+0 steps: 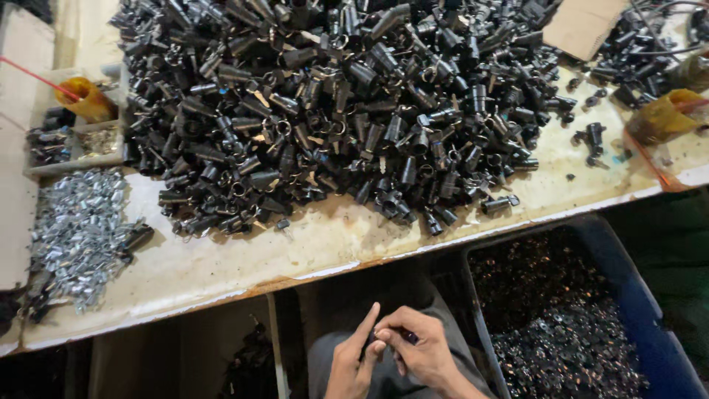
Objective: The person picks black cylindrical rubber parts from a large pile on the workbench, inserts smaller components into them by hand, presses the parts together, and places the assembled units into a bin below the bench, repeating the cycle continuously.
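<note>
Head view | both hands meet at six o'clock over the lap | right hand [417, 343] pinches small dark part [408, 338] | left hand [353, 363] open, index steadying it | best kept close, fingertip-tight | black parts heap [347, 103] at twelve on bench [221, 258]

small dark part [408, 338] | pinched between fingertips | low, below table edge

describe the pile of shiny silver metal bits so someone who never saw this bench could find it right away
Start at the huge heap of black plastic tube parts covering the pale worktable. Go to the table's left end, just below the small grey tray with the yellow cup. There lies the pile of silver clips: bright, small and metallic, the only shiny silver mass on the tabletop beside matte black parts.
</note>
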### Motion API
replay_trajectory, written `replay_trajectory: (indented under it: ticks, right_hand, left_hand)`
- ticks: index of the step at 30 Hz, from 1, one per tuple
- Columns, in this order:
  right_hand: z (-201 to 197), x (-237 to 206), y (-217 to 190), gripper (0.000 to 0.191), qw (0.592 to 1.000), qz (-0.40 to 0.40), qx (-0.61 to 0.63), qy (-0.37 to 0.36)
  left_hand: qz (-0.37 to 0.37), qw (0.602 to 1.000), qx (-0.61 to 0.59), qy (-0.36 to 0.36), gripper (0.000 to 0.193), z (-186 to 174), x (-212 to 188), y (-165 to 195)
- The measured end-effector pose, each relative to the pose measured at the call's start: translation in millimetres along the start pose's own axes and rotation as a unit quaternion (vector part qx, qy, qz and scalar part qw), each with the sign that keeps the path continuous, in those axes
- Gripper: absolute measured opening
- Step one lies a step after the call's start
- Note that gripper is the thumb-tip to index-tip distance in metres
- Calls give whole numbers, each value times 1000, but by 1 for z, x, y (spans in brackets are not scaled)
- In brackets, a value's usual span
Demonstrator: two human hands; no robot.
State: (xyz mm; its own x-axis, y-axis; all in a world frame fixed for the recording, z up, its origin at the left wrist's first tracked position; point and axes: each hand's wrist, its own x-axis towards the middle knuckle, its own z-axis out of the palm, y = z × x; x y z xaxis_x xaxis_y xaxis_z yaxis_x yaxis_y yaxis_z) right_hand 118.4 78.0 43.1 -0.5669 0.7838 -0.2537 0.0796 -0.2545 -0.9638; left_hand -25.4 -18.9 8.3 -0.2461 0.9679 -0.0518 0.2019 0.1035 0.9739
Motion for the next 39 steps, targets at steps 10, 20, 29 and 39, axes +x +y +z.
replay_trajectory:
  ticks: [10, 20, 29, 39]
  right_hand:
    - [12, 5, 27, 7, 959, -211, -182, 46]
    - [-11, 33, 24, 28, 918, 185, 341, 86]
    - [-9, 25, 40, 32, 917, 182, 354, 5]
    - [-44, 1, 27, 40, 914, 179, 361, 54]
  left_hand:
    - [-113, 993, 19, 37, 56, -5, -6, 13]
    - [-184, 906, 123, 362, 24, -77, -31, -41]
    - [200, 850, 396, 285, 19, -64, 73, 24]
    - [325, 610, 705, 157, 26, -101, 219, 70]
